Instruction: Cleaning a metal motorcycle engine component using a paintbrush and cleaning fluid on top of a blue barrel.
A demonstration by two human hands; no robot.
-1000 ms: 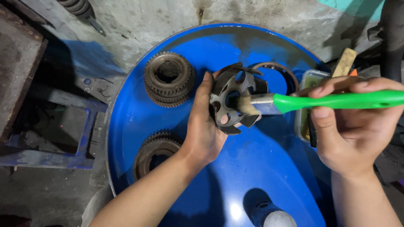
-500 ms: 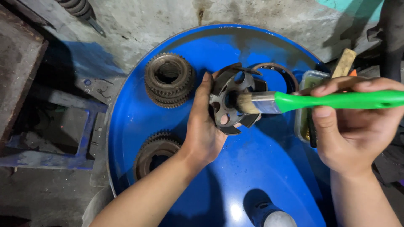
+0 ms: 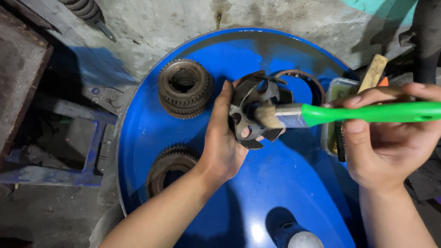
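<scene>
Drum top (image 3: 257, 193), round and bright blue, fills the middle of the view and serves as the bench; everything else sits on it or over it. Toward the drum's far left edge rests a stacked gear cluster (image 3: 184, 88) with a hollow centre, and near its left rim, closer to the person, lies a second toothed gear (image 3: 169, 166), partly hidden by the left forearm. At the far right side of the drum lies a thin metal ring (image 3: 308, 81), and just past the right rim sits a small clear tub (image 3: 334, 92) with a wooden stick (image 3: 373, 72) beside it. Above the drum's centre the left hand (image 3: 223, 147) holds up a dark slotted metal hub (image 3: 252, 115), fingers wrapped around its near edge. The right hand (image 3: 390, 138), over the drum's right rim, has its fingers closed around the green handle of a paintbrush (image 3: 321, 114), whose pale bristles touch the hub's face.
</scene>
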